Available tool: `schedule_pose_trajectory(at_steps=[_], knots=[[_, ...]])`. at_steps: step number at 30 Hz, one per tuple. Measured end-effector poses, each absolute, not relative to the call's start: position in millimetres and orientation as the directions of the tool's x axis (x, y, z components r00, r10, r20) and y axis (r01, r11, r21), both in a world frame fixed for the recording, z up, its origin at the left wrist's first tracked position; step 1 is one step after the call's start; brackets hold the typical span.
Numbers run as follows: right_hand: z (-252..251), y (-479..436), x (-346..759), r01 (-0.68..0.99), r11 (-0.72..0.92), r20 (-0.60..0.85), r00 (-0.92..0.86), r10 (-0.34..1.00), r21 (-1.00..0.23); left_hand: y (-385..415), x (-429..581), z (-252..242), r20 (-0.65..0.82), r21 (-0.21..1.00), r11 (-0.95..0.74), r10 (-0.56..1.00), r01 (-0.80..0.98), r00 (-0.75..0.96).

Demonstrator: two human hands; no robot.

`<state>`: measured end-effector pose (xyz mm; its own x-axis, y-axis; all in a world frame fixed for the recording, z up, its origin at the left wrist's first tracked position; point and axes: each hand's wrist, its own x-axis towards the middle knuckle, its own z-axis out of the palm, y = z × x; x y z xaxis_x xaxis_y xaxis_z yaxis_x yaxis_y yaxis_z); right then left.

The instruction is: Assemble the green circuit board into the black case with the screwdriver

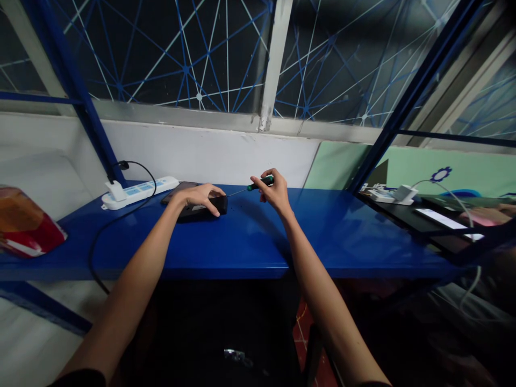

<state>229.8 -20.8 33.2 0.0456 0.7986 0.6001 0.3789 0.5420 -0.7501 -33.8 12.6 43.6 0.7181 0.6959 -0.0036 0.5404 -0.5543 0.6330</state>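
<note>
On the blue table, my left hand [200, 196] is closed over a black box-shaped device [220, 204], thumb on the near side and fingers across the top. My right hand [276, 192] grips a screwdriver [260, 183] by its dark green and black handle. The thin metal shaft points left, its tip at or very near the device's right end; whether it touches I cannot tell. A few tiny dark specks [233, 208] lie on the table just right of the device. Behind my left hand lies a dark flat object [172, 193], partly hidden.
A white power strip [139, 192] with a plug and black cable [121, 217] lies at the left of the blue table [250, 242]. A red and orange package [26, 223] stands far left. At right, a neighbouring desk holds a lit phone [447, 223] near another person's hand [489, 214].
</note>
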Motion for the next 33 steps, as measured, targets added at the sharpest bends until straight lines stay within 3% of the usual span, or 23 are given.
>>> schedule_pose_trajectory(at_steps=[4, 9, 20, 29, 33], knots=[[32, -20, 231, 0.535, 0.522, 0.679, 0.141, 0.721, -0.665, 16, -34, 40, -0.028, 0.602, -0.543, 0.717, 0.585, 0.696], [28, -13, 233, 0.723, 0.387, 0.685, 0.162, 0.710, -0.572, 21, -32, 34, -0.113, 0.435, -0.532, 0.768, 0.726, 0.631], [25, -15, 225, 0.767, 0.378, 0.643, 0.059, 0.763, -0.519, 22, -23, 31, -0.246, 0.331, -0.543, 0.740, 0.772, 0.626], [17, -9, 226, 0.758, 0.408, 0.663, 0.043, 0.747, -0.509, 27, -27, 23, -0.091, 0.367, -0.604, 0.733, 0.707, 0.674], [21, -12, 228, 0.704, 0.431, 0.653, 0.062, 0.754, -0.564, 24, -26, 27, -0.130, 0.459, -0.563, 0.723, 0.688, 0.679]])
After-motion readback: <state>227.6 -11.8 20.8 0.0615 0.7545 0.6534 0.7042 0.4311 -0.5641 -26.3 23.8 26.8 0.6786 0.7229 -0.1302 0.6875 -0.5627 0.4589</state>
